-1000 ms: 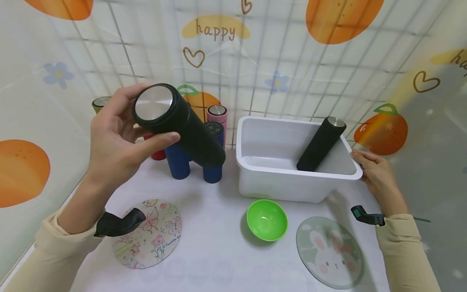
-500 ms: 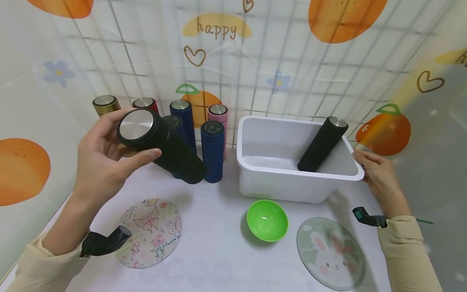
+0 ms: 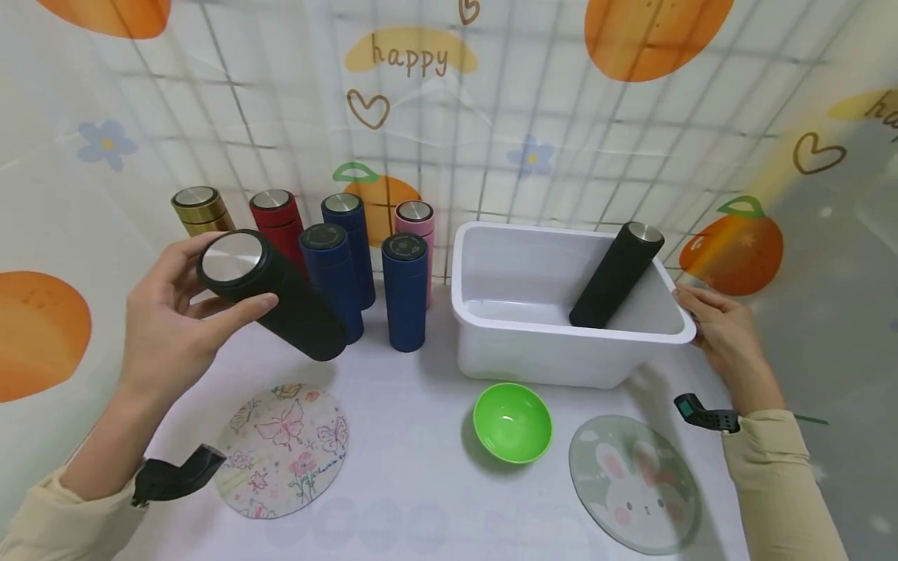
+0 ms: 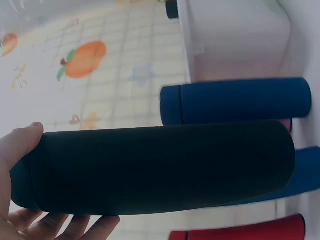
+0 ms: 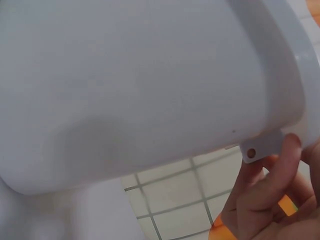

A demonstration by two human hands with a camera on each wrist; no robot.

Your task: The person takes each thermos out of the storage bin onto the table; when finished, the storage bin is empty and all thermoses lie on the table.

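My left hand (image 3: 164, 315) grips a black thermos flask (image 3: 295, 312) round its lid end, over the left part of the table. The flask tilts, its silver lid top up towards me and its base to the lower right. In the left wrist view the thumb lies on one side of the black flask (image 4: 160, 167) and several fingers on the other. At the right, my right hand (image 3: 726, 343) holds the end rim of a white bin (image 3: 526, 343). The right wrist view shows its fingers (image 5: 267, 192) curled at the rim by a small holed tab. Another black flask (image 3: 613, 280) leans inside the bin.
Behind the held flask stand a gold flask (image 3: 201, 210), a red flask (image 3: 277, 226), blue flasks (image 3: 405, 296) and a pink flask (image 3: 415, 218). A green bowl (image 3: 514, 425) sits before the bin, between a butterfly mat (image 3: 281, 460) and a rabbit mat (image 3: 634, 491).
My left hand has carried the black flask left and down, uncovering the standing flasks behind it. My right hand stays at the bin's rim.
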